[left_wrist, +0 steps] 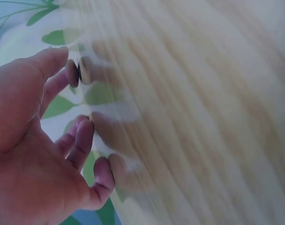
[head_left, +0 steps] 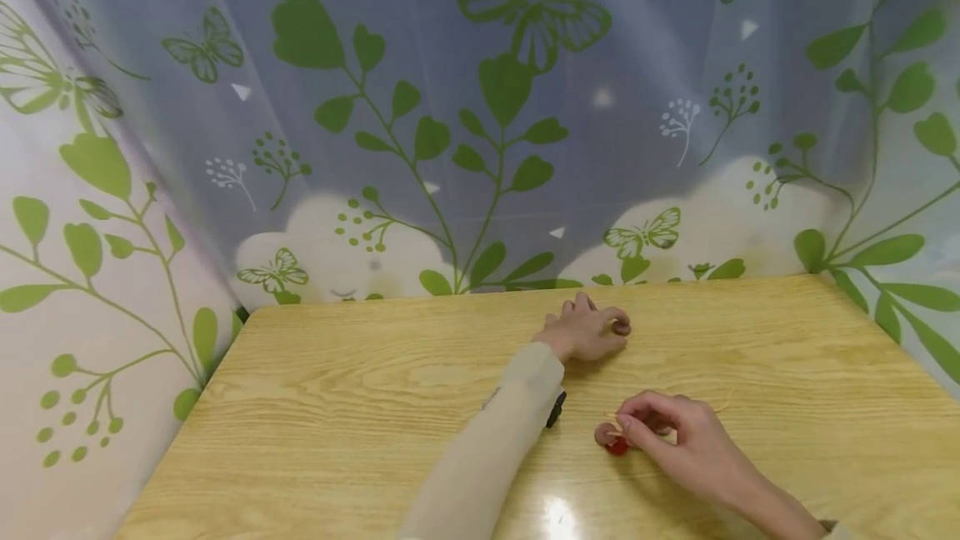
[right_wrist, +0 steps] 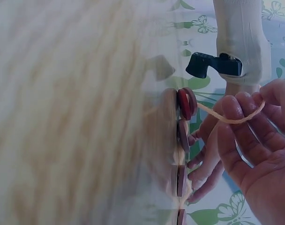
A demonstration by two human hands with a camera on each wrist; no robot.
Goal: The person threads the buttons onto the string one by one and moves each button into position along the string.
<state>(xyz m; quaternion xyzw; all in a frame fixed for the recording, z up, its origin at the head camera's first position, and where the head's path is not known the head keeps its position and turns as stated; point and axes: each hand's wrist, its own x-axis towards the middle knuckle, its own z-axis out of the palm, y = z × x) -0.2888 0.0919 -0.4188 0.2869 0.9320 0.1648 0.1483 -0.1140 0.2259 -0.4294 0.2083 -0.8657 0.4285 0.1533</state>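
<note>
Far out on the table my left hand (head_left: 585, 332) reaches forward, its curled index finger and thumb at a small round brown disc (left_wrist: 73, 75). The other fingers are bent, tips close to the tabletop. Nearer and to the right, my right hand (head_left: 678, 436) pinches an orange cord (right_wrist: 234, 122). One end of this cord runs to a red disc (right_wrist: 183, 104) lying against a brown disc (head_left: 604, 433) just left of the fingertips. More dark discs (right_wrist: 182, 180) lie in a row on the table, partly hidden by the right hand in the head view.
The wood-grain table (head_left: 337, 407) has its far edge against a curtain (head_left: 420, 107) printed with leaves and butterflies. A thin tail of cord (head_left: 727, 401) shows beyond the right hand. A black device (head_left: 557, 409) is strapped at the left wrist.
</note>
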